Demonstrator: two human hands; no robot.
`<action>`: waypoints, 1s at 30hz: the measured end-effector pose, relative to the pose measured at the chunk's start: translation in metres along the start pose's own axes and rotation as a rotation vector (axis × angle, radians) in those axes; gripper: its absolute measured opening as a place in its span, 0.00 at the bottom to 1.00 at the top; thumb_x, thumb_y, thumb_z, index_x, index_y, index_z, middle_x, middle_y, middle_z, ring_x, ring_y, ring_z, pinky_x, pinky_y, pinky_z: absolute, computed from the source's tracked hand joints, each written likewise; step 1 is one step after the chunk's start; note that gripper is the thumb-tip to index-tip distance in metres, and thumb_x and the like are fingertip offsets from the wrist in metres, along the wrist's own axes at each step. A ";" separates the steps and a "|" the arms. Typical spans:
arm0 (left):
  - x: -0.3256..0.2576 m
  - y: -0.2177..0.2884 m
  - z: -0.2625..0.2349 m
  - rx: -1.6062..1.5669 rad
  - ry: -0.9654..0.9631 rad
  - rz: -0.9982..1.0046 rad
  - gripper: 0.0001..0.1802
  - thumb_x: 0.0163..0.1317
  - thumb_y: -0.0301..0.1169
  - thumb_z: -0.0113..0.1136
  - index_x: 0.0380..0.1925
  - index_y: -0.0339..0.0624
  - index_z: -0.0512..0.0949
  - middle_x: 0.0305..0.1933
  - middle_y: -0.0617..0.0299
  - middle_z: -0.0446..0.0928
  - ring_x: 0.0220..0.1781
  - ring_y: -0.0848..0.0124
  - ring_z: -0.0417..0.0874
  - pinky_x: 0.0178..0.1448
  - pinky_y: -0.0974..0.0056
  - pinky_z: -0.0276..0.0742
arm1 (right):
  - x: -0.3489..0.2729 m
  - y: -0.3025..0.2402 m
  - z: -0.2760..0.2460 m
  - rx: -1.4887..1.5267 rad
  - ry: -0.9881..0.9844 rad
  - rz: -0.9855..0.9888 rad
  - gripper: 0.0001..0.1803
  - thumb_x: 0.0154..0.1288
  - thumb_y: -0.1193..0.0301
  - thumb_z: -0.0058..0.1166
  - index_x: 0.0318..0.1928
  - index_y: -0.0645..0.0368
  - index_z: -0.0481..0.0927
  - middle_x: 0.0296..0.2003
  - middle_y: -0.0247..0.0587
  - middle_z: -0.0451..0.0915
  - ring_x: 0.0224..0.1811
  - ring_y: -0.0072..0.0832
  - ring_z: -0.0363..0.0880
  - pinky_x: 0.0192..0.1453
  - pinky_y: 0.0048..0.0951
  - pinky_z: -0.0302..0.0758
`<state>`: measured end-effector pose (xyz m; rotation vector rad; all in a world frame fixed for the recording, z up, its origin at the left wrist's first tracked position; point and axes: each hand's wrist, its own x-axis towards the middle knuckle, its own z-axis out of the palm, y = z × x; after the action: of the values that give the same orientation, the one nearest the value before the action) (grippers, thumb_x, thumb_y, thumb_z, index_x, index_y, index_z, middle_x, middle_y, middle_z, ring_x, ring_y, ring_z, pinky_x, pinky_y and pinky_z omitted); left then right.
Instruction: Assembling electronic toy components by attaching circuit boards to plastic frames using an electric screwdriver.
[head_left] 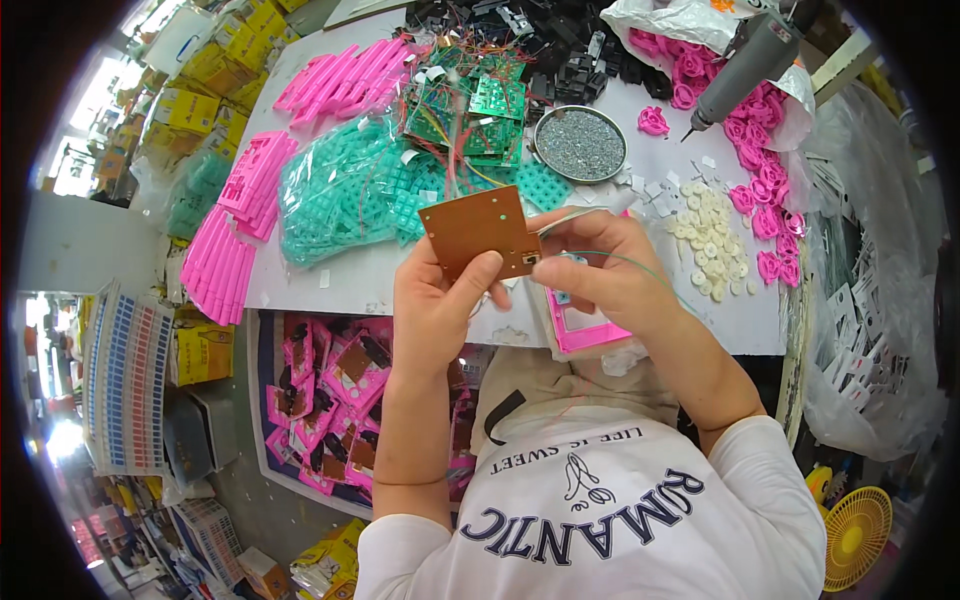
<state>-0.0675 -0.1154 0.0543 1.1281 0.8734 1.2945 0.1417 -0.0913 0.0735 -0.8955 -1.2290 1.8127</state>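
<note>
A brown circuit board (478,232) is held up over the table's near side, its bare brown face showing. My left hand (440,285) grips its lower left part, thumb on the face and fingers behind. At the right edge my right hand (605,262) has its thumb and forefinger closed near a small slot in the board. White wires and a thin green wire run by the right fingers; whether they pinch one is hidden. Below the right hand lies a pink plastic casing (590,336) at the table's near edge, partly covered.
Green circuit boards with wires (497,98), a bag of teal keypads (335,190) and a round tray of screws (580,145) lie beyond. White discs (712,240), pink parts (765,185) and a hanging electric screwdriver (745,75) are rightward. Below left stands a bin of pink assemblies (335,400).
</note>
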 end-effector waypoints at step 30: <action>0.001 -0.045 0.040 -0.327 -0.146 0.167 0.19 0.78 0.34 0.48 0.60 0.30 0.67 0.49 0.29 0.80 0.42 0.48 0.89 0.34 0.54 0.91 | -0.034 0.007 -0.065 0.261 -0.053 0.234 0.28 0.77 0.47 0.47 0.61 0.57 0.74 0.20 0.42 0.78 0.08 0.13 0.58 0.13 0.16 0.54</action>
<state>-0.0172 -0.1167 0.0217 1.0345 0.4466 1.4122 0.2119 -0.0958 0.0525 -0.8737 -0.9199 2.1367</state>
